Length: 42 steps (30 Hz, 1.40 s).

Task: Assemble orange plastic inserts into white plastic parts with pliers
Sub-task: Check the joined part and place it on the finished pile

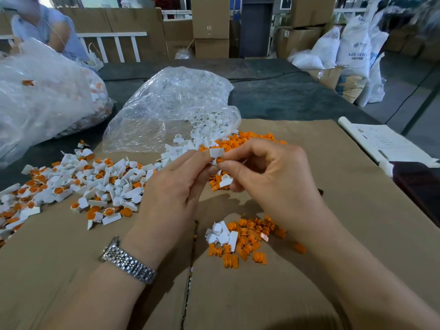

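Left hand (177,184) pinching small white plastic part (216,152) mid-scene, steadying socket | right hand (266,172) fingertips pressing small orange plastic insert (219,160) in; 1 spare part tucked underneath | pliers unseen

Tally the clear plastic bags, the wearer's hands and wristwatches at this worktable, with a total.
Clear plastic bags of parts: 2
Hands: 2, left hand pinching a small white plastic part, right hand pinching an orange plastic insert
Silver metal wristwatch: 1
Total: 5
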### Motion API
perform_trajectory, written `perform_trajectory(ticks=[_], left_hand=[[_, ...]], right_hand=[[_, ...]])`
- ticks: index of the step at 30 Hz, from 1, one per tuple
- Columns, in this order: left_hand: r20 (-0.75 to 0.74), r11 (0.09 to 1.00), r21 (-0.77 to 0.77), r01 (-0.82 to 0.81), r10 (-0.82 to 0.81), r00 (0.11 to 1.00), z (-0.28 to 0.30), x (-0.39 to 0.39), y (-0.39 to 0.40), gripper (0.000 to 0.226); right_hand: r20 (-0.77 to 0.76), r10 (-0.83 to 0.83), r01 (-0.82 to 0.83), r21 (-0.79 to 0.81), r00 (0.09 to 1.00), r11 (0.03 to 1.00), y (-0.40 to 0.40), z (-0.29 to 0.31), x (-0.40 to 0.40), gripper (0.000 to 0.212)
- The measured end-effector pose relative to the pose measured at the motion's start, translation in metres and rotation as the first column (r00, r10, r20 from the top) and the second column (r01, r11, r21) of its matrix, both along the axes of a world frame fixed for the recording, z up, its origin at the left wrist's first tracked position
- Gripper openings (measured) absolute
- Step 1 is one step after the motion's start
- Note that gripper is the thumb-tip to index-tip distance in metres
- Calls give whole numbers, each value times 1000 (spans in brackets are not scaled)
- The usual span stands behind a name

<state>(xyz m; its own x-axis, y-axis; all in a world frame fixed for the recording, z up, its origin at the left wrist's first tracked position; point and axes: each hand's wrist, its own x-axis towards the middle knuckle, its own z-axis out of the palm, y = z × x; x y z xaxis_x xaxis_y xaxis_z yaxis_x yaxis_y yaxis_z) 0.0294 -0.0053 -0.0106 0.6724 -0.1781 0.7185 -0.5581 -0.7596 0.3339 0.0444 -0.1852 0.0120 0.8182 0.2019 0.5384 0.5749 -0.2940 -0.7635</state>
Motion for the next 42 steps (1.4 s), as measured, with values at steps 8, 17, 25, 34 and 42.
perform_trajectory(ticks=[8,17,25,34,42], left_hand=[[-130,994,-49,99,-105,986,2,1,4,34],[-381,820,-546,173,-426,821,5,1,6,24],[-393,806,-569,163,-441,806,10,-4,4,25],[-372,876,-169,-452,368,852,5,13,42,22],[-316,740,112,-664,660,682,-2,19,53,44]], right_hand=[[140,84,-59,-179,987,982,-5,7,2,3],[81,124,-108,-175,989,979,-15,14,2,22],[-90,-261,229,-269,961,936,-34,14,22,26],[-240,-209,27,-594,948,804,-59,10,33,8],[-489,14,-380,-658,872,650,-61,8,26,18]])
